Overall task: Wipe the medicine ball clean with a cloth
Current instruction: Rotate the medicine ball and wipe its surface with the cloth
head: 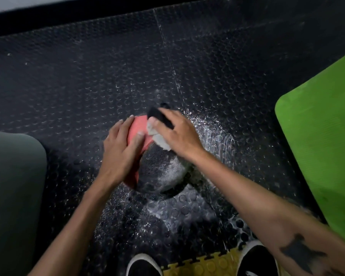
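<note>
Black studded rubber floor (88, 80) fills most of the frame, w/ white powdery or wet speckles around the centre. Green mat (323, 136) lies at right edge; a darker grey-green mat (12, 186) at left edge. Yellow puzzle-edged floor tile (199, 265) sits at bottom centre, between two black shoes w/ white toe caps (143, 265).

Medicine ball (161, 170), black and coral-red, rests on the floor at centre frame, its dark side dusted pale grey. Left hand (122, 150) lies flat on the red part, fingers straight, steadying the ball from the left. Right hand (177, 132) is on top of the ball toward upper centre, fingers curled round a pale grey cloth (159, 140), pressing it to the ball. Dark tattoo shows on the right forearm, lower right.
</note>
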